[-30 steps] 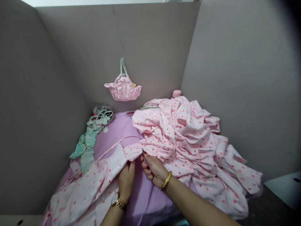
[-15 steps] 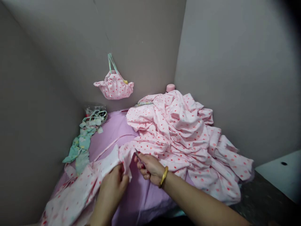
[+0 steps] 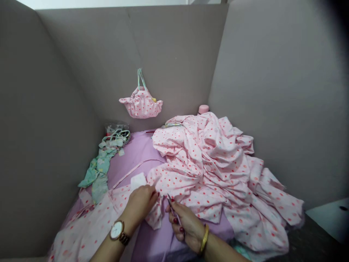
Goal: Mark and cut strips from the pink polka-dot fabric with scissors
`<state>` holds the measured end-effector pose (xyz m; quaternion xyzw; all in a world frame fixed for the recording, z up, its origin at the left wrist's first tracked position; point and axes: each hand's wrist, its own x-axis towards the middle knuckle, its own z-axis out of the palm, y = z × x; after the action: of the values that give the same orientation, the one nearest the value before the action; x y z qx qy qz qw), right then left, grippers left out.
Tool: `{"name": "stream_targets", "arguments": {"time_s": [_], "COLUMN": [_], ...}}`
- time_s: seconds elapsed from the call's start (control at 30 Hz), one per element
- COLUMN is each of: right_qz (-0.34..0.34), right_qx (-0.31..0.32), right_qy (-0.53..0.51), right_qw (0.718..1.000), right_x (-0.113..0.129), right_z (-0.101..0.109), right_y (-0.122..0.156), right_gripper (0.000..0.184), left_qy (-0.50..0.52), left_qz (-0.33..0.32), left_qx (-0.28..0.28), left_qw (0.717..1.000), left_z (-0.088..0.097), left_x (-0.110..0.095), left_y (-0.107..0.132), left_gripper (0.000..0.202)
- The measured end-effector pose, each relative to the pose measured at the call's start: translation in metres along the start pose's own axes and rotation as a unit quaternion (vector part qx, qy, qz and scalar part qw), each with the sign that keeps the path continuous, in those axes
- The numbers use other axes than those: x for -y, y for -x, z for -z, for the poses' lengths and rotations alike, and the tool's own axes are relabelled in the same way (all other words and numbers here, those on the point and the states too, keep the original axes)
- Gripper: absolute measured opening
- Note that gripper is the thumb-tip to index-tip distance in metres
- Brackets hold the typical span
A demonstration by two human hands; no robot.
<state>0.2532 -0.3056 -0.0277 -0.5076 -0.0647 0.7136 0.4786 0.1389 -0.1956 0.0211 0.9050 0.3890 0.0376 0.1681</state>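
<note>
My left hand (image 3: 141,203), with a watch (image 3: 117,231) on its wrist, is closed in a pinch on pale pink dotted fabric (image 3: 155,214). The fabric hangs below its fingertips and joins a larger piece on the left. In my right hand (image 3: 189,225) is a slim pair of thread snips (image 3: 173,212), its pointed tip up and close to the left fingertips. Whether the blades are apart is too small to tell. A gold bangle (image 3: 204,238) circles my right wrist. Right of the hands lies a big crumpled heap of the same dotted fabric (image 3: 207,160).
A purple cloth (image 3: 139,145) covers the work surface. Green printed scraps (image 3: 99,163) and a clear plastic bag (image 3: 116,128) lie at the left. A dotted pouch (image 3: 143,105) hangs on the back grey panel. A pink lid (image 3: 203,108) shows behind the heap.
My left hand has shifted up onto the fabric's edge, and the watch has come into view. The snips in my right hand are now closer to it. The camera view has tilted upward.
</note>
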Motion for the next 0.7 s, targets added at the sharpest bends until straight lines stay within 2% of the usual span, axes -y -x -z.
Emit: {"name": "stream_targets", "arguments": {"time_s": [0.1, 0.17, 0.23, 0.3, 0.4, 0.5, 0.7], "right_qz": [0.015, 0.027, 0.036, 0.029, 0.005, -0.001, -0.002], "right_qx": [-0.016, -0.035, -0.054, -0.058, -0.041, -0.031, -0.052], "right_qy": [-0.023, -0.041, -0.056, -0.046, 0.012, 0.057, 0.074], "right_qw": [0.999, 0.998, 0.996, 0.997, 0.999, 0.998, 0.996], "right_x": [-0.002, -0.004, -0.005, -0.006, -0.008, -0.008, 0.003], "right_z": [0.004, 0.007, 0.009, 0.011, 0.014, 0.013, -0.008], "right_y": [-0.003, -0.004, -0.003, 0.001, 0.008, 0.012, 0.008], "right_gripper": [0.027, 0.027, 0.027, 0.026, 0.027, 0.029, 0.023], "left_qy": [-0.019, -0.033, -0.033, -0.018, 0.012, 0.029, 0.050], "left_qz": [0.015, 0.014, 0.003, -0.014, -0.035, -0.047, -0.055], "left_qx": [-0.043, -0.090, -0.117, -0.129, -0.154, -0.171, -0.180], "left_qw": [0.999, 0.995, 0.993, 0.991, 0.987, 0.984, 0.981], "left_z": [-0.031, -0.044, -0.052, -0.057, -0.063, -0.068, -0.069], "left_x": [0.004, 0.002, 0.000, -0.001, 0.001, 0.003, 0.003], "left_y": [0.011, 0.022, 0.030, 0.035, 0.039, 0.041, 0.041], "left_gripper": [0.022, 0.028, 0.021, 0.009, 0.016, 0.016, 0.016]}}
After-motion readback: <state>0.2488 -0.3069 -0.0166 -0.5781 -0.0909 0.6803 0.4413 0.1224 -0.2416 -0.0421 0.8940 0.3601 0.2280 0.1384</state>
